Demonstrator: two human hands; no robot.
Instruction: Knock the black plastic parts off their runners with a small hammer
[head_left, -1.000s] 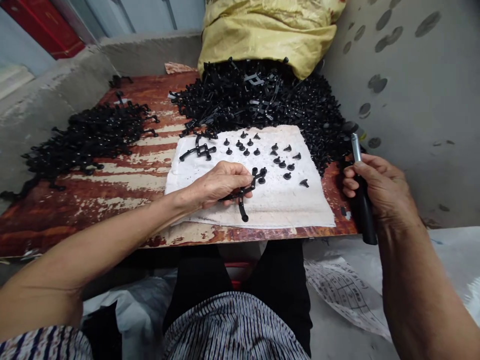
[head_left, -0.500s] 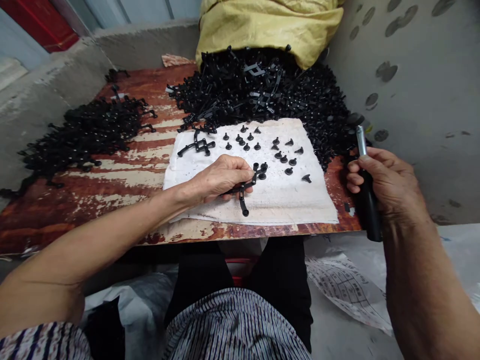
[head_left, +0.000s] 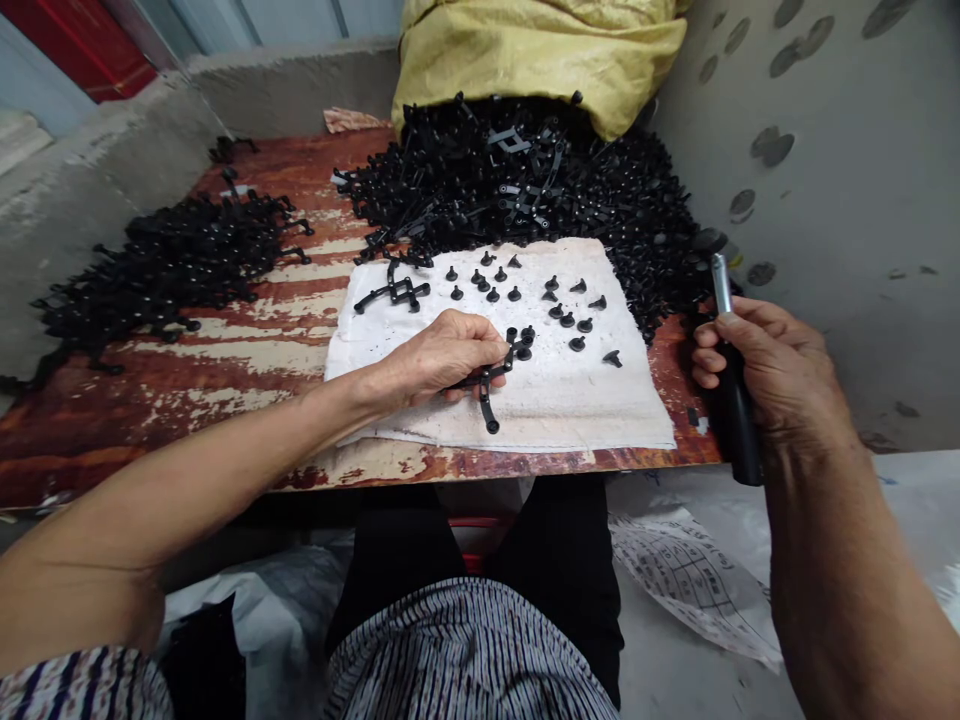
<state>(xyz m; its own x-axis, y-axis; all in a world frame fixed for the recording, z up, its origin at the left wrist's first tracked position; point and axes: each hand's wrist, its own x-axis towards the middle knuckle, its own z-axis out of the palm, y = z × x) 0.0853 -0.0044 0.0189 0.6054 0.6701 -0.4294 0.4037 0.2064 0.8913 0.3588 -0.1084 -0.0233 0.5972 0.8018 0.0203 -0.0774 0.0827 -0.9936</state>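
Observation:
My left hand (head_left: 459, 358) pinches a black jointed plastic linkage (head_left: 489, 408) over the white cloth (head_left: 585, 400); the palm hides part of it. Off the table's right side, my right hand (head_left: 776, 365) is wrapped round the black handle of a tool with a metal tip (head_left: 739, 410), its tip pointing up and away. Several small black round-headed pegs (head_left: 568, 320) lie scattered on the cloth. Another black linkage (head_left: 401, 290) rests at the cloth's back left corner.
A big heap of black linkages (head_left: 517, 180) spills from a yellow sack (head_left: 540, 50) at the back. At the left lies a second pile of black linkages (head_left: 180, 260) on the worn red-brown table (head_left: 277, 340). A grey wall (head_left: 847, 200) rises at the right.

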